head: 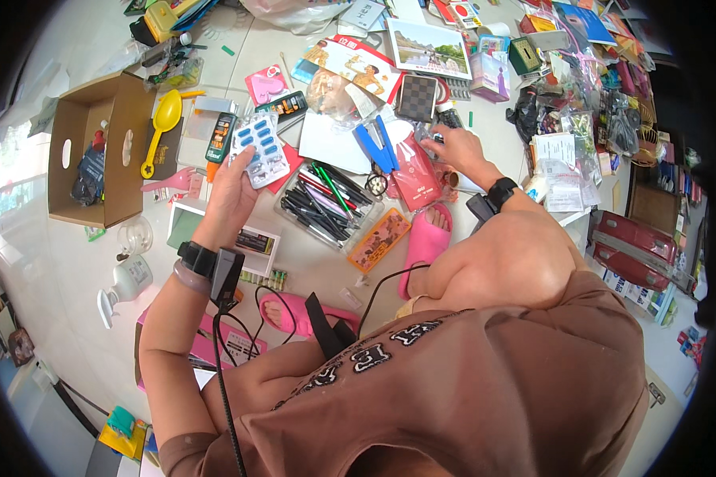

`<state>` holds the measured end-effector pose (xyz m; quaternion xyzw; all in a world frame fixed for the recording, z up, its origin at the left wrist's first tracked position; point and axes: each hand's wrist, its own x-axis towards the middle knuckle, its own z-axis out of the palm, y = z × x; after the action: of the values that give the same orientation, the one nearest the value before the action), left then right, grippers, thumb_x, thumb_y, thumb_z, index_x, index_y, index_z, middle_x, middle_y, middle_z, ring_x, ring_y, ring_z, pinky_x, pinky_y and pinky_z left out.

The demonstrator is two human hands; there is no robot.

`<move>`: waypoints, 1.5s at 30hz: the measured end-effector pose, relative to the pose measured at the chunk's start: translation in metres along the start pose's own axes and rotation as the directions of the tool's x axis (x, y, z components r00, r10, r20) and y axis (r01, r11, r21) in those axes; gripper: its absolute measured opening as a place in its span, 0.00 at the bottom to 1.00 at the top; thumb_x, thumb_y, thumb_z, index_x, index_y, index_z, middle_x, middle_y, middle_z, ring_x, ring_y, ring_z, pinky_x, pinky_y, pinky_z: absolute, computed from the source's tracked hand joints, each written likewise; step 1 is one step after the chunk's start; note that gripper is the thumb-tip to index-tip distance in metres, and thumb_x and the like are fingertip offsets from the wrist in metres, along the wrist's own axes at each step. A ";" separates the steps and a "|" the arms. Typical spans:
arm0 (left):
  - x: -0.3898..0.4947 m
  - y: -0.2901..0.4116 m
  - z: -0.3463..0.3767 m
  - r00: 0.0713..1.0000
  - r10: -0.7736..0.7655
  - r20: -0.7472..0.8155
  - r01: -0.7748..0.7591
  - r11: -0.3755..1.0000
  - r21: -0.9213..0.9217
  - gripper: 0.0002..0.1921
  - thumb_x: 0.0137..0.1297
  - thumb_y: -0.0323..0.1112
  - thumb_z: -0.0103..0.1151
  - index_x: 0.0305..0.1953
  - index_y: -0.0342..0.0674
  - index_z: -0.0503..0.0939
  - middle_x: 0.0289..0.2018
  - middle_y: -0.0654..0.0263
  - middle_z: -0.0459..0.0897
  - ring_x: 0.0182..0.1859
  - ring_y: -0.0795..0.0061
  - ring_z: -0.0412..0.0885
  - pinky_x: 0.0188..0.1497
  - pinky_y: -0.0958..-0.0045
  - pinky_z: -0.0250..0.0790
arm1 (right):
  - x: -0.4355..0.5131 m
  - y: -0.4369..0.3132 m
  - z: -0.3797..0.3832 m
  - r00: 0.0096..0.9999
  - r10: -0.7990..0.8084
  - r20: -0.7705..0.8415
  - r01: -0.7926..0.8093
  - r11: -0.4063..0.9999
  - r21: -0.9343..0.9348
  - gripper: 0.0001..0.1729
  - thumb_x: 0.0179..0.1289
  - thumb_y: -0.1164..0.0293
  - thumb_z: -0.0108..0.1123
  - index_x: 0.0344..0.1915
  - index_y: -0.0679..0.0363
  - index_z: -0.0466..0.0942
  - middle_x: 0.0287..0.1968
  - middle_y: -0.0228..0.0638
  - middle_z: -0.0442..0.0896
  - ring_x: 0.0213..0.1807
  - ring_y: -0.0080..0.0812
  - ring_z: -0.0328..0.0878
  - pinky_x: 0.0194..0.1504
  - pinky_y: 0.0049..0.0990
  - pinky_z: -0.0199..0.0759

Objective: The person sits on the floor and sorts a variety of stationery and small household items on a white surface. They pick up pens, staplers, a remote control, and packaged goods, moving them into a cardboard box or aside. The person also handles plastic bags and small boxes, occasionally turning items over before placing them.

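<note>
My left hand holds blister packs of blue capsules, fanned beside a dark green and orange box. At the right, my right hand has its fingertips on a small clear plastic piece, whose kind I cannot tell. Just below that hand lies a red paper envelope. A blue plastic clip-like tool rests to its left on white paper. Between my hands, nearer my feet, a clear tray of pens stands beside an orange patterned tin.
An open cardboard box with items inside stands left, beside a yellow plastic spoon. A white spray bottle lies near my left forearm. Bagged items and papers crowd the right. A black cable crosses near my pink slippers.
</note>
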<state>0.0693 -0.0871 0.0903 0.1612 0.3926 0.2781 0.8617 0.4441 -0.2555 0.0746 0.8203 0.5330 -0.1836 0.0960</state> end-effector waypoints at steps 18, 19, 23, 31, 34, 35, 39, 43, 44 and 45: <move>0.007 -0.033 0.059 0.970 -0.099 0.222 0.055 0.979 0.196 0.21 0.68 0.26 0.52 0.60 0.36 0.63 0.54 0.59 0.75 0.56 0.69 0.75 0.60 0.64 0.69 | 0.006 -0.138 -0.007 0.857 -0.512 -0.062 0.235 0.281 0.930 0.19 0.67 0.58 0.53 0.46 0.62 0.77 0.39 0.42 0.83 0.42 0.32 0.79 0.47 0.31 0.71; 0.009 -0.031 0.058 0.983 -0.068 0.170 0.034 0.980 0.197 0.21 0.68 0.25 0.52 0.60 0.36 0.63 0.54 0.59 0.75 0.56 0.68 0.75 0.60 0.64 0.69 | 0.009 -0.128 -0.011 0.870 -0.485 -0.087 0.287 0.356 0.889 0.19 0.67 0.57 0.54 0.46 0.61 0.78 0.39 0.42 0.83 0.42 0.32 0.79 0.47 0.31 0.71; 0.008 -0.017 0.038 0.955 -0.060 0.292 -0.021 0.963 0.268 0.21 0.71 0.29 0.48 0.63 0.36 0.60 0.56 0.56 0.75 0.54 0.66 0.78 0.55 0.62 0.75 | 0.025 -0.054 -0.036 0.918 -0.265 -0.296 0.395 0.685 0.612 0.21 0.65 0.51 0.54 0.46 0.55 0.79 0.37 0.43 0.84 0.39 0.43 0.82 0.39 0.36 0.73; -0.007 -0.007 0.035 0.956 -0.156 0.250 0.100 0.969 0.224 0.28 0.65 0.26 0.54 0.65 0.36 0.59 0.56 0.60 0.75 0.55 0.70 0.77 0.56 0.67 0.74 | 0.049 0.079 -0.009 0.963 0.205 0.177 -0.220 0.973 0.073 0.39 0.38 0.36 0.65 0.30 0.64 0.84 0.34 0.49 0.84 0.38 0.49 0.82 0.40 0.39 0.75; 0.001 -0.004 0.052 0.937 -0.167 0.306 0.114 0.977 0.183 0.22 0.67 0.26 0.53 0.61 0.34 0.63 0.54 0.59 0.76 0.54 0.70 0.78 0.56 0.67 0.73 | 0.056 0.063 -0.025 0.976 0.212 0.049 -0.217 0.959 0.181 0.37 0.41 0.37 0.62 0.33 0.64 0.83 0.30 0.48 0.84 0.34 0.49 0.82 0.38 0.39 0.75; 0.003 -0.003 0.060 0.933 -0.164 0.319 0.114 0.978 0.172 0.19 0.67 0.26 0.52 0.58 0.33 0.67 0.52 0.59 0.78 0.51 0.71 0.79 0.54 0.68 0.74 | 0.059 0.052 -0.039 0.978 0.209 0.007 -0.203 0.942 0.267 0.37 0.43 0.37 0.61 0.34 0.63 0.83 0.29 0.49 0.84 0.34 0.49 0.82 0.37 0.39 0.75; 0.020 -0.004 0.095 0.894 -0.135 0.426 0.061 0.981 0.185 0.20 0.67 0.24 0.52 0.59 0.33 0.66 0.52 0.59 0.77 0.53 0.70 0.78 0.57 0.67 0.72 | 0.068 -0.034 -0.070 0.956 -0.291 0.044 0.200 0.750 0.630 0.31 0.56 0.43 0.58 0.41 0.62 0.81 0.32 0.48 0.83 0.35 0.37 0.82 0.38 0.33 0.72; 0.034 0.012 0.112 0.901 -0.011 0.434 -0.054 0.989 0.137 0.25 0.63 0.21 0.57 0.61 0.35 0.64 0.52 0.59 0.78 0.53 0.67 0.78 0.57 0.65 0.73 | 0.085 -0.125 -0.077 0.889 -0.457 -0.019 0.300 0.550 0.780 0.21 0.61 0.55 0.56 0.37 0.63 0.81 0.25 0.41 0.82 0.30 0.35 0.82 0.34 0.33 0.74; 0.034 0.022 0.108 0.922 -0.013 0.388 -0.048 0.988 0.147 0.25 0.62 0.20 0.57 0.60 0.36 0.64 0.51 0.59 0.77 0.52 0.68 0.79 0.56 0.65 0.74 | 0.087 -0.136 -0.085 0.906 -0.418 0.057 0.221 0.584 0.781 0.20 0.62 0.57 0.55 0.36 0.63 0.82 0.23 0.41 0.82 0.29 0.35 0.83 0.33 0.34 0.74; 0.035 0.035 0.102 0.915 0.024 0.402 -0.081 0.989 0.125 0.26 0.61 0.20 0.58 0.60 0.36 0.64 0.51 0.59 0.77 0.51 0.69 0.79 0.54 0.65 0.75 | 0.088 -0.147 -0.093 0.838 -0.471 -0.274 0.532 0.599 0.598 0.23 0.61 0.53 0.55 0.35 0.63 0.82 0.25 0.47 0.82 0.28 0.43 0.81 0.33 0.38 0.74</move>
<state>0.1538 -0.0442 0.1529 0.2850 0.2223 0.2343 0.9025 0.3606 -0.0882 0.1302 0.6246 0.6467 -0.3405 -0.2752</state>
